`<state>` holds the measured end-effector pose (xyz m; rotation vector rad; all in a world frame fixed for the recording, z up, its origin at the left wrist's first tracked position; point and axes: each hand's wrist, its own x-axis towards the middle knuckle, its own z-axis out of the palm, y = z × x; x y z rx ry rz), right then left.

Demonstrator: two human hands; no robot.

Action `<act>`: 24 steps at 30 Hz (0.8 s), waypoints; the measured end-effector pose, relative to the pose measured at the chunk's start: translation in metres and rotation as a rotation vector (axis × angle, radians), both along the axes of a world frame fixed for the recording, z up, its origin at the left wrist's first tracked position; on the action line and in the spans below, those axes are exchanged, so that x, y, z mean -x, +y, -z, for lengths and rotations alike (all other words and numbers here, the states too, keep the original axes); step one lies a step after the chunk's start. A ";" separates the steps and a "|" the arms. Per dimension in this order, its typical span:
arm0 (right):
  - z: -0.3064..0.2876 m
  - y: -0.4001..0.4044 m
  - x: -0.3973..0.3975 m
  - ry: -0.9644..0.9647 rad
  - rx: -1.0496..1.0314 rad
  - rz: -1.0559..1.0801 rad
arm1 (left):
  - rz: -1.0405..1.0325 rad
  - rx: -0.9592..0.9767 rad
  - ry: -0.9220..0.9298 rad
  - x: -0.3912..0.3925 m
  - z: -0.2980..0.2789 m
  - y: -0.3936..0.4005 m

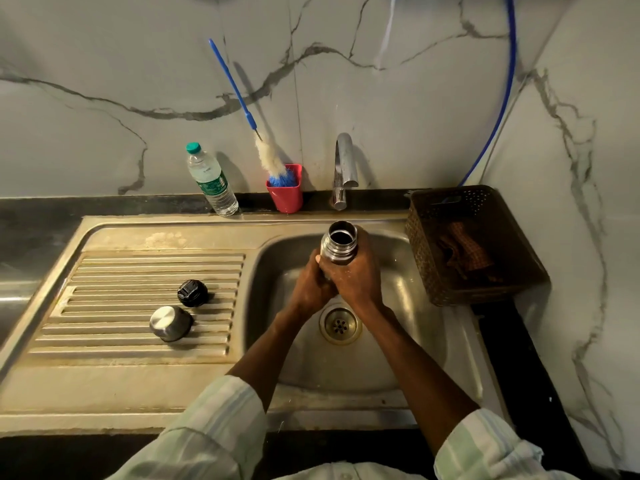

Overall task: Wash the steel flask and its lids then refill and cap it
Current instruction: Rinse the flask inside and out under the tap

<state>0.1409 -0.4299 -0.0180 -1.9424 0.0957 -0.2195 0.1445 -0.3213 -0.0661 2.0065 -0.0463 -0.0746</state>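
Both hands, the left hand (313, 289) and right hand (353, 275), hold the open steel flask (338, 242) over the steel sink basin (408, 341), below the chrome tap (343, 168). Left, on the ridged drainboard (104, 306), the black plastic inner lid (192, 293) lies behind the round steel cap (170, 323). A brown perforated basket (433, 271) sits right of the basin.

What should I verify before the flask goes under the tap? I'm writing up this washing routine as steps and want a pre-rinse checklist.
1. Flask uncapped: ok. The steel flask has an open mouth facing up.
2. Grip secure: ok. The right hand wraps the body and the left hand holds it lower down.
3. Lids set aside: ok. The black inner lid and the steel cup lid lie on the drainboard, apart from each other.
4. Flask over the basin: ok, it is above the sink.
5. Water running from the tap: not ok, no stream shows.
6. Brush within reach: ok. The bottle brush stands in the red cup.
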 end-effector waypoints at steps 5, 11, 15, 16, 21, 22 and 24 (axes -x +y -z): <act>-0.011 -0.005 0.005 0.109 -0.092 -0.121 | -0.036 -0.063 0.100 0.011 0.008 0.004; -0.004 -0.013 0.000 0.230 0.046 -0.146 | 0.199 -0.218 0.208 0.013 0.005 0.012; 0.001 -0.015 0.012 0.026 0.010 -0.023 | -0.006 -0.265 0.243 0.006 0.006 0.029; 0.002 -0.015 0.013 0.050 0.029 -0.030 | -0.057 -0.254 0.237 0.006 0.003 0.029; 0.014 -0.011 0.020 0.074 0.000 0.075 | -0.139 -0.165 0.186 0.006 -0.001 0.028; 0.014 -0.010 0.021 0.089 -0.014 0.078 | -0.175 -0.141 0.183 0.007 -0.002 0.029; 0.016 -0.009 0.022 0.157 0.063 0.033 | -0.215 -0.110 0.177 0.008 -0.002 0.027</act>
